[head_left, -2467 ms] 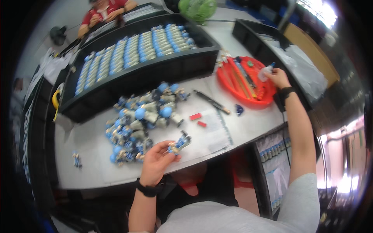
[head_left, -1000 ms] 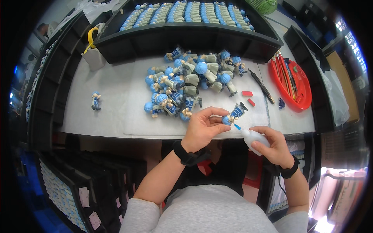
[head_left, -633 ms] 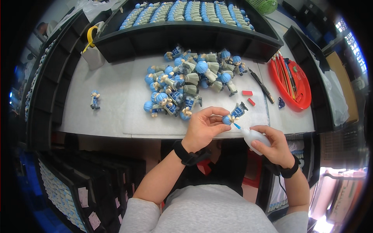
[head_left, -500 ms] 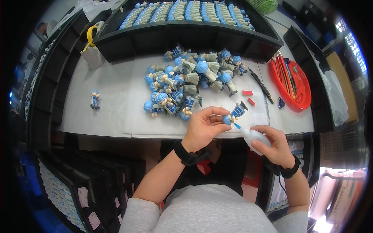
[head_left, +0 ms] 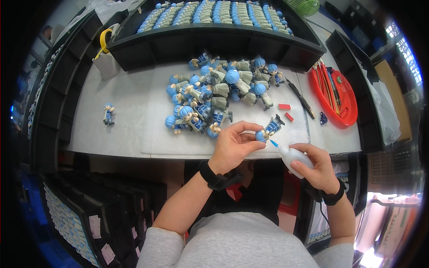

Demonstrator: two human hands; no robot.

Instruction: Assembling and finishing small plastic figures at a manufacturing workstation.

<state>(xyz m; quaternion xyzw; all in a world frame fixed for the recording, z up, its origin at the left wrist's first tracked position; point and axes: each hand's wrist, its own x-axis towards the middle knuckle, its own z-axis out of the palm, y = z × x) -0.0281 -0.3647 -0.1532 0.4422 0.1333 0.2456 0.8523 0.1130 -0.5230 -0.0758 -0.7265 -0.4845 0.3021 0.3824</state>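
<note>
Between the fingers and thumb of my left hand (head_left: 237,145) is a small figurine (head_left: 273,126), gripped by its blue-haired head, with its dark blue body and legs pointing up and right. My right hand (head_left: 316,167) is wrapped round a white squeeze bottle (head_left: 294,160). The bottle's thin blue nozzle (head_left: 274,144) points at the figurine's head and is very close to it; I cannot tell whether it touches. A heap of similar figurines (head_left: 219,89) lies just beyond my left hand. Apart from them, one lone figurine (head_left: 108,114) lies at the left.
A large black tray (head_left: 214,44) packed with rows of figurines stands at the back. On the right are a red palette (head_left: 348,107) with brushes, a black pen-like tool (head_left: 300,97) and two red blocks (head_left: 284,106). A grey holder (head_left: 106,66) stands at the left.
The bottle's nozzle has shifted slightly up towards the figurine's head. The figurine has tilted a little upward in my left hand; both grips stay the same.
</note>
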